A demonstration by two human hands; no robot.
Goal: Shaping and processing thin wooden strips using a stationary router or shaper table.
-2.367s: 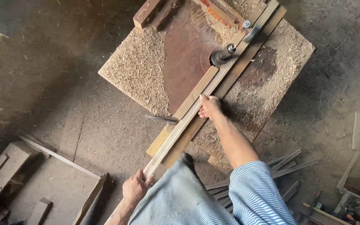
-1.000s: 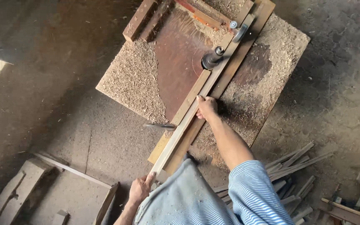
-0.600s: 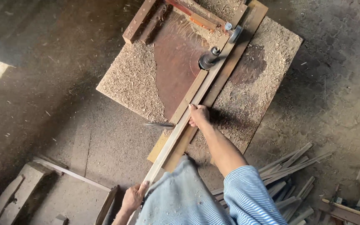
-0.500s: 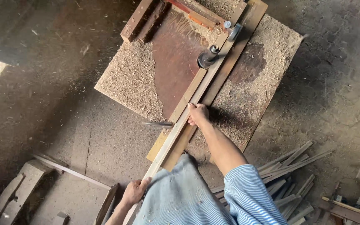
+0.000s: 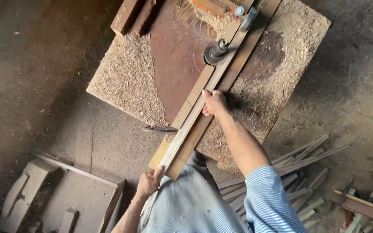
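**Feeding a long slat along the fence**

Pressing down with my right hand (image 5: 213,102) near the centre of the frame, I keep the pale wooden slat (image 5: 191,125) flat on the table and tight against the darker fence board (image 5: 238,56) that runs diagonally from lower left to upper right. My fingers lie close together on top of the slat, thumb alongside, so the pressure goes down and sideways at once.

My left hand (image 5: 149,182), low in the frame, is curled around the slat's near end, which overhangs the table edge; holding it there keeps the long piece level and in line with the fence.

Just above my right hand, the upright cutter spindle (image 5: 214,51) stands close beside the slat. My fingers stay short of it.

Sawdust (image 5: 128,75) is heaped across the worktable (image 5: 175,56), thickest on its left side. A bundle of finished strips (image 5: 301,166) lies on the floor at lower right, within easy reach of my right side.
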